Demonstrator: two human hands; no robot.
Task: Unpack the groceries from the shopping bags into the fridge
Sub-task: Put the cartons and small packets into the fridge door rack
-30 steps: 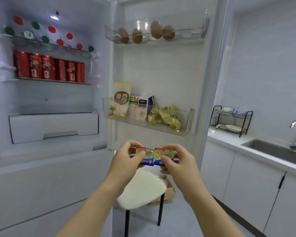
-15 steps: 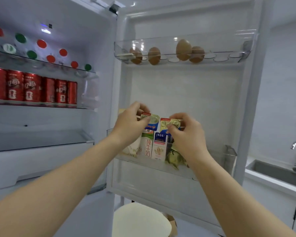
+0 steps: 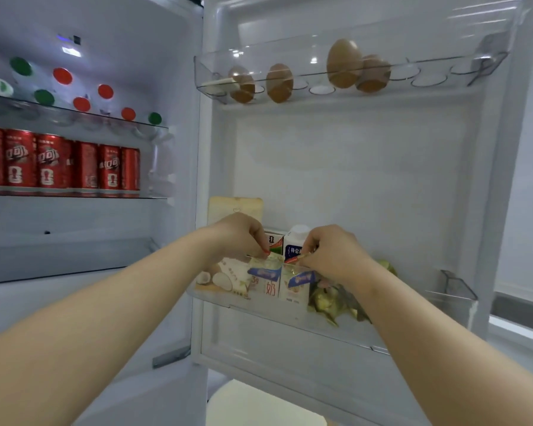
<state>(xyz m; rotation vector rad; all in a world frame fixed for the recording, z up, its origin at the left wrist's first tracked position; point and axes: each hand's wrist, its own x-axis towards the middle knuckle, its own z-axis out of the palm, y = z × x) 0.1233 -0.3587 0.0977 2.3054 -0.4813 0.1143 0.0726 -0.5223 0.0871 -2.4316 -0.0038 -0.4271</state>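
Observation:
Both my hands reach into the clear middle bin (image 3: 336, 329) of the open fridge door. My left hand (image 3: 239, 236) pinches the top of one small gold-and-blue packet (image 3: 266, 272). My right hand (image 3: 333, 252) pinches the top of a second gold-and-blue packet (image 3: 299, 279) right beside it. Both packets sit low inside the bin, in front of two milk cartons (image 3: 294, 241). A cream pouch (image 3: 228, 207) stands behind my left hand. A heap of gold-green wrapped sweets (image 3: 330, 299) lies under my right wrist.
Several brown eggs (image 3: 343, 64) stand in the door's top tray (image 3: 428, 78). Red cans (image 3: 56, 162) line a glass shelf in the fridge body, with red and green bottle caps (image 3: 82, 103) on the shelf above. A pale round stool (image 3: 259, 407) stands below the door.
My hands carried the two packets up from over the stool and lowered them into the door bin. The view moved closer to the door.

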